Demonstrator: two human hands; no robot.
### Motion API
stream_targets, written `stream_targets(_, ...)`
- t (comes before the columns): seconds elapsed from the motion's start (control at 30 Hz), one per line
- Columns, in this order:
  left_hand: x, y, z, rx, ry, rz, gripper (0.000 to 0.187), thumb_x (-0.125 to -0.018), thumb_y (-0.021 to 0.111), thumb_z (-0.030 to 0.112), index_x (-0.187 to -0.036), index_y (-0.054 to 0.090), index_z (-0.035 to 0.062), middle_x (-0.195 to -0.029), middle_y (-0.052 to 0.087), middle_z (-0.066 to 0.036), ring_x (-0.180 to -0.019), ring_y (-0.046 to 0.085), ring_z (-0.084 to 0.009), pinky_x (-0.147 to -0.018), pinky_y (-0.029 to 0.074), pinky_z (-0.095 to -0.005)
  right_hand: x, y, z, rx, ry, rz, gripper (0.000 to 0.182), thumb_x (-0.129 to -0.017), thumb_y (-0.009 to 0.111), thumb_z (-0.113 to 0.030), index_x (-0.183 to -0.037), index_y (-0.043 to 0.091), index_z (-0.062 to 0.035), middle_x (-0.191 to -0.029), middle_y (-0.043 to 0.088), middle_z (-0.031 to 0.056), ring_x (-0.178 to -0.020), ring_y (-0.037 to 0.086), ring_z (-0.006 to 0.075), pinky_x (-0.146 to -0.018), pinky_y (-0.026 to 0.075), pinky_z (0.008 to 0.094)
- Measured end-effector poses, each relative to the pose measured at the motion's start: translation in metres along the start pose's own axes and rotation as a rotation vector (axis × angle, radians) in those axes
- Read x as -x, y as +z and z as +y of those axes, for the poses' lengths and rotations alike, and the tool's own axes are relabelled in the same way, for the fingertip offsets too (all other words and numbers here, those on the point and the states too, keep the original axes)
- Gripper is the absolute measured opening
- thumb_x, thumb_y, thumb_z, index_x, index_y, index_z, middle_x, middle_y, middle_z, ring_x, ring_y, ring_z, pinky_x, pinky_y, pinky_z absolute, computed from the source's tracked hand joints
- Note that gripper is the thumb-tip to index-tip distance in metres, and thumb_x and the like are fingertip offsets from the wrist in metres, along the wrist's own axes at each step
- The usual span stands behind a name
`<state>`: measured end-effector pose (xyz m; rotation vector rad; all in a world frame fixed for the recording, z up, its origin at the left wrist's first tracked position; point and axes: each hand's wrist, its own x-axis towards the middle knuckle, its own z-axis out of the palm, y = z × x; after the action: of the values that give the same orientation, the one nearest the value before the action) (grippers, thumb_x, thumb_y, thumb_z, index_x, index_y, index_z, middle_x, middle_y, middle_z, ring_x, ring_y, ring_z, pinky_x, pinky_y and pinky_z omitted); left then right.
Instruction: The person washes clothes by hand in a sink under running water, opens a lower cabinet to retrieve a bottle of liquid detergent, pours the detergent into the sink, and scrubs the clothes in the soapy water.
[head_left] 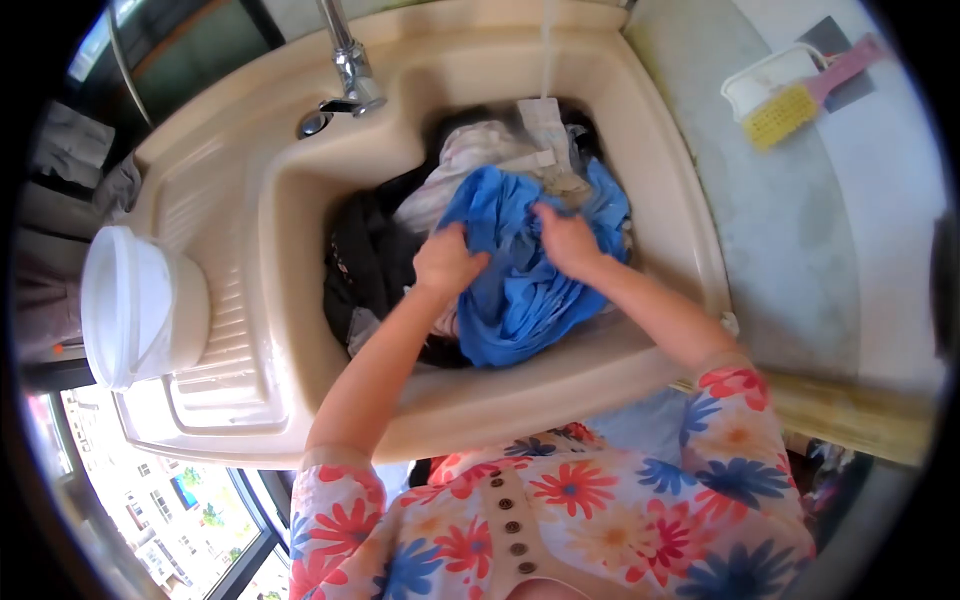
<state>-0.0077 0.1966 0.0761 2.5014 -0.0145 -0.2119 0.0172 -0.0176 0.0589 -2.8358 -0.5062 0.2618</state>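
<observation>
A wet-looking blue garment (520, 290) is bunched up over other laundry in the beige sink (290, 230). My left hand (450, 262) grips its left side, fingers curled into the cloth. On the right, my right hand (568, 240) has its fingers closed on the same garment near the middle. Under and beside it lie a dark garment (365, 260) at the left and a pale patterned cloth (465, 155) at the back. A light-coloured strap or tag (543, 125) sticks up near the sink's back wall.
The chrome tap (352, 75) stands behind the sink. A white bucket (150, 305) rests on the ribbed drainboard (225, 330) at the left. A pink-handled brush (800, 105) with yellow bristles lies on the ledge at the right. A window is at the lower left.
</observation>
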Motion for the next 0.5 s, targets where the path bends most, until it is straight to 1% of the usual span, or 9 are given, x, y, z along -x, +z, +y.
stream_targets(0.03, -0.004, 0.002, -0.001, -0.012, -0.007, -0.046, 0.026, -0.068, 0.061, 0.018, -0.088, 0.062, 0.0014, -0.075, 0.06, -0.01, -0.069, 0.058, -0.0191, -0.067, 0.047, -0.0284, -0.005, -0.002, 0.009, -0.129, 0.126, 0.06, 0.033, -0.079, 0.042, -0.007, -0.111, 0.044, -0.0022, -0.074, 0.061, 0.0201, -0.068, 0.06, 0.0356, -0.061, 0.045, 0.0486)
stream_targets(0.13, -0.015, -0.003, -0.01, 0.571, -0.176, -0.265, 0.024, -0.065, 0.061, 0.014, -0.085, 0.061, 0.0005, -0.07, 0.058, -0.005, -0.063, 0.053, -0.0154, -0.059, 0.043, -0.0268, -0.016, 0.011, 0.014, -0.114, 0.145, 0.066, 0.024, -0.079, 0.045, -0.01, -0.101, 0.049, -0.0034, -0.073, 0.06, 0.0223, -0.07, 0.059, 0.0384, -0.065, 0.046, 0.0482)
stream_targets(0.17, -0.012, -0.026, -0.004, 0.878, -0.326, -0.298, 0.031, -0.064, 0.057, 0.01, -0.093, 0.062, 0.0005, -0.083, 0.063, -0.009, -0.079, 0.06, -0.0221, -0.07, 0.046, -0.0318, -0.019, 0.007, 0.016, -0.141, 0.126, 0.094, 0.02, -0.079, 0.046, -0.012, -0.097, 0.051, -0.0033, -0.074, 0.061, 0.0217, -0.07, 0.059, 0.0384, -0.065, 0.046, 0.0477)
stream_targets(0.2, -0.017, -0.042, -0.018, 1.114, -0.304, -0.337, 0.033, -0.064, 0.05, 0.004, -0.096, 0.06, 0.0003, -0.088, 0.062, -0.007, -0.082, 0.058, -0.022, -0.075, 0.045, -0.032, -0.023, 0.002, 0.019, -0.168, 0.108, 0.12, 0.018, -0.079, 0.047, -0.013, -0.092, 0.053, -0.0033, -0.074, 0.061, 0.021, -0.07, 0.059, 0.0384, -0.065, 0.046, 0.0472)
stream_targets(0.23, -0.009, -0.07, 0.003, 1.626, -0.184, -0.298, 0.039, -0.064, 0.044, 0.002, -0.1, 0.057, -0.0026, -0.094, 0.061, -0.012, -0.089, 0.056, -0.0245, -0.084, 0.043, -0.0347, -0.028, -0.001, 0.021, -0.197, 0.088, 0.144, 0.016, -0.079, 0.048, -0.014, -0.088, 0.055, -0.0033, -0.075, 0.061, 0.0203, -0.07, 0.059, 0.0383, -0.065, 0.046, 0.0467)
stream_targets(0.27, -0.007, -0.094, -0.003, 1.818, -0.171, -0.29, 0.043, -0.064, 0.042, 0.003, -0.104, 0.053, -0.0051, -0.101, 0.059, -0.015, -0.096, 0.054, -0.0265, -0.092, 0.04, -0.0374, -0.032, -0.007, 0.026, -0.253, 0.123, 0.243, 0.015, -0.078, 0.049, -0.015, -0.085, 0.056, -0.0035, -0.075, 0.061, 0.0196, -0.07, 0.059, 0.0381, -0.065, 0.046, 0.0462)
stream_targets(0.33, 0.005, -0.131, 0.002, 1.901, 0.015, -0.333, 0.044, -0.066, 0.043, 0.007, -0.107, 0.052, -0.0051, -0.104, 0.059, -0.017, -0.1, 0.054, -0.0285, -0.095, 0.038, -0.0388, -0.037, -0.022, 0.039, -0.36, 0.182, 0.432, 0.014, -0.078, 0.051, -0.016, -0.078, 0.058, -0.0041, -0.074, 0.061, 0.0182, -0.07, 0.059, 0.0375, -0.065, 0.047, 0.0452)
stream_targets(0.4, 0.021, -0.131, 0.009, 1.841, -0.13, -0.265, 0.04, -0.071, 0.044, 0.01, -0.107, 0.053, -0.0042, -0.103, 0.06, -0.016, -0.099, 0.055, -0.0285, -0.094, 0.039, -0.0408, -0.044, -0.036, 0.044, -0.403, 0.2, 0.543, 0.014, -0.079, 0.051, -0.017, -0.08, 0.058, -0.0054, -0.074, 0.061, 0.0172, -0.073, 0.059, 0.0359, -0.066, 0.047, 0.0439)
stream_targets(0.5, 0.054, -0.097, 0.013, 1.728, -0.518, -0.443, 0.035, -0.079, 0.051, 0.015, -0.109, 0.053, -0.0018, -0.101, 0.061, -0.014, -0.096, 0.058, -0.026, -0.089, 0.045, -0.0382, -0.05, -0.047, -0.022, -0.617, 0.116, 0.651, 0.014, -0.079, 0.048, -0.014, -0.085, 0.058, -0.007, -0.079, 0.062, 0.0157, -0.078, 0.059, 0.035, -0.069, 0.047, 0.0422)
